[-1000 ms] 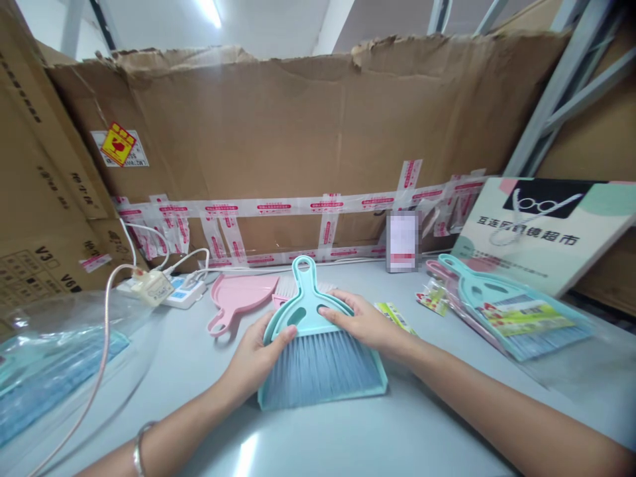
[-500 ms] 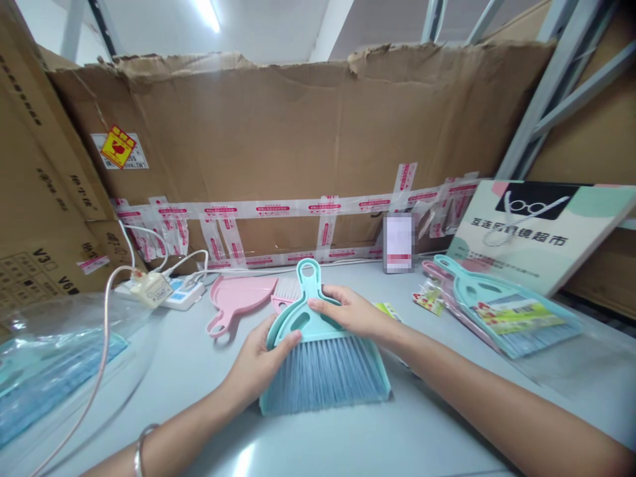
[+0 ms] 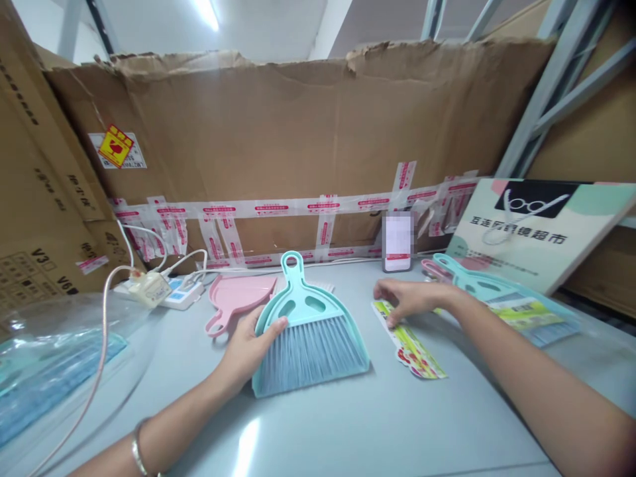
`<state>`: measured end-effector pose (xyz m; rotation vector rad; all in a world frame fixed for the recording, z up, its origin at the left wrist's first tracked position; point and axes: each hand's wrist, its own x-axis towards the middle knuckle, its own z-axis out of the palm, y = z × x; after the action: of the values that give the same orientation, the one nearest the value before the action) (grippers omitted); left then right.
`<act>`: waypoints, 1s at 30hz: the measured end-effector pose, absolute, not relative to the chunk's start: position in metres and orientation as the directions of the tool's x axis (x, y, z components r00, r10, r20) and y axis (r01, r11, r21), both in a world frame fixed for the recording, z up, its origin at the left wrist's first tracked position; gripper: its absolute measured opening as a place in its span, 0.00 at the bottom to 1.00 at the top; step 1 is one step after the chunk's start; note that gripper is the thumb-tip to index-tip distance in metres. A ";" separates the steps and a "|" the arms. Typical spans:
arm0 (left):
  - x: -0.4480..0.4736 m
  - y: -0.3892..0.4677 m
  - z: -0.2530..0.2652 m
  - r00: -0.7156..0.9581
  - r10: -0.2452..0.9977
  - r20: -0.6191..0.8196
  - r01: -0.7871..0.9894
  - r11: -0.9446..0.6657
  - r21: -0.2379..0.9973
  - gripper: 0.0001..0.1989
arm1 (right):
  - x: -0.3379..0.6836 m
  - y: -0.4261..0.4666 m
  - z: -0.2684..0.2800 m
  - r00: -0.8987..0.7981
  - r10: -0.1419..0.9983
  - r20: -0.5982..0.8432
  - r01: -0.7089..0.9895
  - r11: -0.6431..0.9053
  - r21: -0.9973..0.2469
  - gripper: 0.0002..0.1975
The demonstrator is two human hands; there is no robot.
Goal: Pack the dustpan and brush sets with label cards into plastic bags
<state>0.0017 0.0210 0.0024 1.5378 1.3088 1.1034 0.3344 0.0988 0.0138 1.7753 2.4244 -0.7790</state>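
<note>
A turquoise hand brush (image 3: 309,351) with blue bristles lies nested in a matching dustpan (image 3: 358,334), handles pointing away from me. My left hand (image 3: 248,348) grips the set by its left edge, thumb on top and fingers out of sight beneath. To the right, my right hand (image 3: 410,298) has its thumb and fingers closed on the far end of a green-and-yellow printed cardboard label (image 3: 420,354). The near end of that label, with a red picture, rests on the table. Behind the turquoise set lies a pink dustpan (image 3: 241,295), with pale bristles partly hidden beside it.
Another turquoise set in clear plastic (image 3: 536,308) lies at the right, below a printed paper bag (image 3: 511,232). A phone (image 3: 398,242) leans on the cardboard wall (image 3: 278,132). A power strip (image 3: 186,293) with cables and bagged blue brushes (image 3: 54,377) are at the left.
My right hand has let go of the turquoise set and moved right to the cardboard label. The set has shifted slightly left and tilted, still in my left hand.
</note>
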 end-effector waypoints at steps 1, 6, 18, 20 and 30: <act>0.002 0.021 0.002 0.082 0.990 0.115 0.268 -0.133 0.954 0.22 | 0.332 0.100 0.012 -0.351 0.875 -0.333 0.907 0.228 -0.355 0.33; 0.002 0.022 0.001 0.080 0.989 0.121 0.262 -0.138 0.955 0.22 | 0.320 0.100 0.013 -0.312 0.888 -0.337 0.922 0.198 -0.332 0.22; 0.005 0.022 0.000 -0.071 0.997 0.042 0.104 -0.034 0.994 0.20 | 0.271 0.026 0.072 -0.621 0.762 0.184 0.005 0.239 -0.971 0.20; 0.005 0.023 -0.001 -0.074 0.997 0.019 0.045 -0.015 0.999 0.21 | 0.242 0.024 0.060 -0.550 0.824 0.138 0.021 0.178 -0.984 0.18; 0.008 0.022 -0.002 -0.069 0.997 -0.018 -0.044 0.015 0.999 0.24 | 0.193 0.032 0.014 -0.243 0.958 0.151 0.184 0.198 -0.963 0.11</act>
<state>0.0075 0.0218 -0.0017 1.1312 1.2350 1.2680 0.1927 0.0324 0.0144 1.9703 2.8727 -2.0161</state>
